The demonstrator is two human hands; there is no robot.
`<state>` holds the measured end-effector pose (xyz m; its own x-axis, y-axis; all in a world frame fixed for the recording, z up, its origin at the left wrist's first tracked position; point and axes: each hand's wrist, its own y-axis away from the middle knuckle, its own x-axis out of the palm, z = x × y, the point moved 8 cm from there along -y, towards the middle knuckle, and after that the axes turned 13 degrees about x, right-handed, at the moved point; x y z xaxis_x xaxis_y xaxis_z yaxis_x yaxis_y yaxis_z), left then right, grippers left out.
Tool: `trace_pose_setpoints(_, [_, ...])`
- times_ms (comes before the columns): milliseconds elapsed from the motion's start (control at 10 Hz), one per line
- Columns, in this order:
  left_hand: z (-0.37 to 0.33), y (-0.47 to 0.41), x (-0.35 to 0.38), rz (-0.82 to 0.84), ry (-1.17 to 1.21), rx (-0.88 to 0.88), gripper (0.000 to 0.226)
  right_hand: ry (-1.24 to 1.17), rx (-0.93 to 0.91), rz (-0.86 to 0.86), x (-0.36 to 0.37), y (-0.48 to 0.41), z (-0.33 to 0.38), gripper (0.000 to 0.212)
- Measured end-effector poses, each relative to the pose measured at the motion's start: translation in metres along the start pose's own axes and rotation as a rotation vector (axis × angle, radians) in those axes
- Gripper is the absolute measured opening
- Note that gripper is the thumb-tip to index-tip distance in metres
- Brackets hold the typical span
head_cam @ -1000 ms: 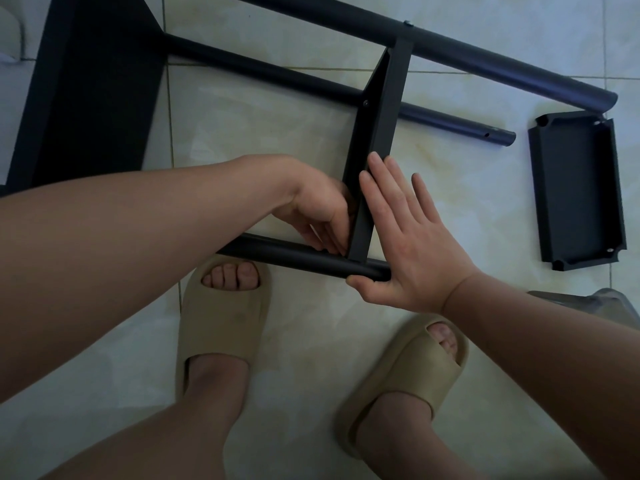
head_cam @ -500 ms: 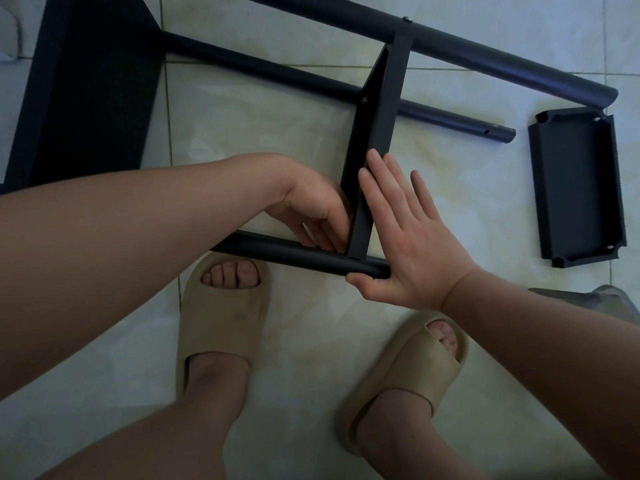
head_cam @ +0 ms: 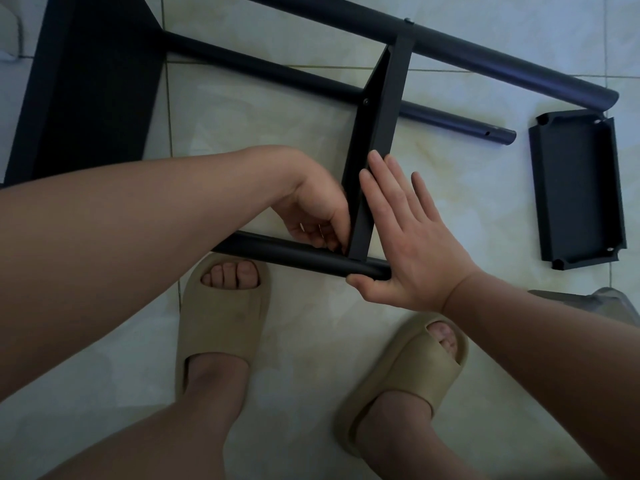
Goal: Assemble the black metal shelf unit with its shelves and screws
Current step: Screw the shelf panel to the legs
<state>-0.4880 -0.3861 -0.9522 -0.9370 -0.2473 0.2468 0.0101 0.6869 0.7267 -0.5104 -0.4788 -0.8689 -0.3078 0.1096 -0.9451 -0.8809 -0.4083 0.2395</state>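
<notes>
1. Tiled floor (head_cam: 298, 344) carries the black shelf unit (head_cam: 485, 60), lying down.
2. Right hand (head_cam: 412, 244): fingers straight, pressed flat against the fitted shelf (head_cam: 384, 109).
3. Left hand (head_cam: 311, 209): fingers curled at the joint of shelf and near pole (head_cam: 298, 253); contents indiscernible.

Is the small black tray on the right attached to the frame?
No, loose: the tray lies flat on the floor, apart from the frame.

Tubes (head_cam: 298, 255): black metal, smooth, satin sheen. Shelf (head_cam: 375, 140) and loose tray (head_cam: 578, 188): matt black sheet metal. Floor (head_cam: 249, 126): glossy pale marbled tile. Slippers (head_cam: 221, 320): matt beige foam, smooth.
</notes>
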Motion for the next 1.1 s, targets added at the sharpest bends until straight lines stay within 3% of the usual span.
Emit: trace_pose_setpoints(1100, [0.0007,0.0042,0.0056,0.029,0.097,0.072,0.012,-0.006,-0.001,0.007,0.0006,0.0,-0.0004,0.112])
